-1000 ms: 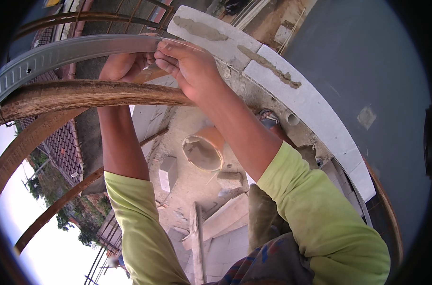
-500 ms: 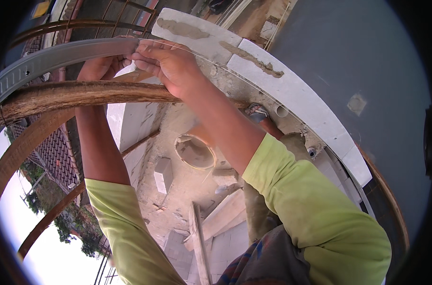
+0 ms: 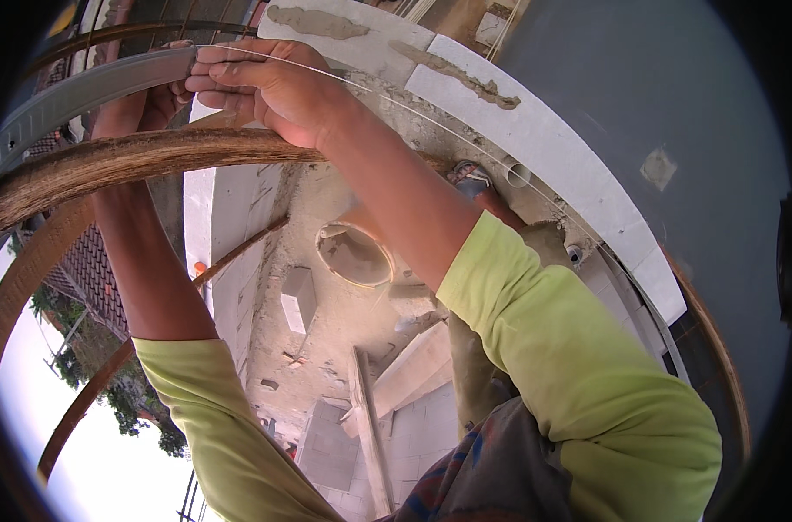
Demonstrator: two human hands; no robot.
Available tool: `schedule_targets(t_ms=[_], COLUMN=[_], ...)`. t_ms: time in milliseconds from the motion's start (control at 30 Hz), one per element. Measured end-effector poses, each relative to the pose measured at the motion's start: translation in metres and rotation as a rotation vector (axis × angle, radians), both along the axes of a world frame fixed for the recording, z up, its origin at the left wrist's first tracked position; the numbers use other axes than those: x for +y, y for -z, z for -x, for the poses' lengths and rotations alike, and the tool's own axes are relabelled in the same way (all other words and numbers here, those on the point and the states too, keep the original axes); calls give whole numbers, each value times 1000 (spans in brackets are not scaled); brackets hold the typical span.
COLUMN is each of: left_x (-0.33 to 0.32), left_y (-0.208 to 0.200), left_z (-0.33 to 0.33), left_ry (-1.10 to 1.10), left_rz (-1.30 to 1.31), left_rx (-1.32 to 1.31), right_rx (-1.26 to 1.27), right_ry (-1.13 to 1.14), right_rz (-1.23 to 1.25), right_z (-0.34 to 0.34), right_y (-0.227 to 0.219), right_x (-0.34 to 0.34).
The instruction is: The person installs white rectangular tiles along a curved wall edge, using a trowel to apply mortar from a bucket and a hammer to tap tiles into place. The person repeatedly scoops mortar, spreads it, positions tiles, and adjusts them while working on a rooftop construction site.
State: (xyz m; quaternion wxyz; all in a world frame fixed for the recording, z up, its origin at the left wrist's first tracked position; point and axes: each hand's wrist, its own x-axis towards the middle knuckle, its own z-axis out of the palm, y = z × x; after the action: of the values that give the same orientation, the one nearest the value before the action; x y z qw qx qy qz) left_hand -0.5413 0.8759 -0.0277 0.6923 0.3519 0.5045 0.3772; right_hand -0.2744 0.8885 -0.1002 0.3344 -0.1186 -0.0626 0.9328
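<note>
Near the free end of a grey metal strip (image 3: 109, 80) are both my hands. My left hand (image 3: 143, 106) is partly hidden behind the strip and closes round it, with fingertips showing above its edge. Against the strip's end, my right hand (image 3: 287, 91) has its fingers pressed together, with the thumb below them. A thin white string (image 3: 465, 132) starts at the strip's end, passes over the right hand's fingers and stretches to the lower right along the block wall. Under my right wrist lies a rough wooden pole (image 3: 152, 155), which crosses in front of the left forearm.
A curved-looking white block wall (image 3: 552, 148) with mortar patches (image 3: 457, 74) runs along the right, beside a grey surface (image 3: 674, 104). Below are a round clay-coloured pipe (image 3: 357, 252), a loose block (image 3: 298, 300), a wooden plank (image 3: 370, 426) and a sandalled foot (image 3: 471, 178).
Both hands and the metal strip's end have shifted left and slightly up. More of the white string now shows, spanning from the right hand along the wall.
</note>
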Motion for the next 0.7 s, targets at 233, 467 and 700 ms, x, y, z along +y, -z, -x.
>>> schedule_targets(t_ms=[233,467,700], left_x=[-34,-224,-577], left_y=[9,134,230], left_z=[-14,-193,-459], left_ry=[-169,-1148,-695], left_rz=[-16,316,1197], left_rx=[-58,-26,-31], right_rx=[-371,-1082,-1667], right_ry=[-12,-14,-600], right_rz=[-352,-693,-527], right_z=[-22,-210,-548], right_y=[-1,54,-2], right_x=[-18,-136,-281])
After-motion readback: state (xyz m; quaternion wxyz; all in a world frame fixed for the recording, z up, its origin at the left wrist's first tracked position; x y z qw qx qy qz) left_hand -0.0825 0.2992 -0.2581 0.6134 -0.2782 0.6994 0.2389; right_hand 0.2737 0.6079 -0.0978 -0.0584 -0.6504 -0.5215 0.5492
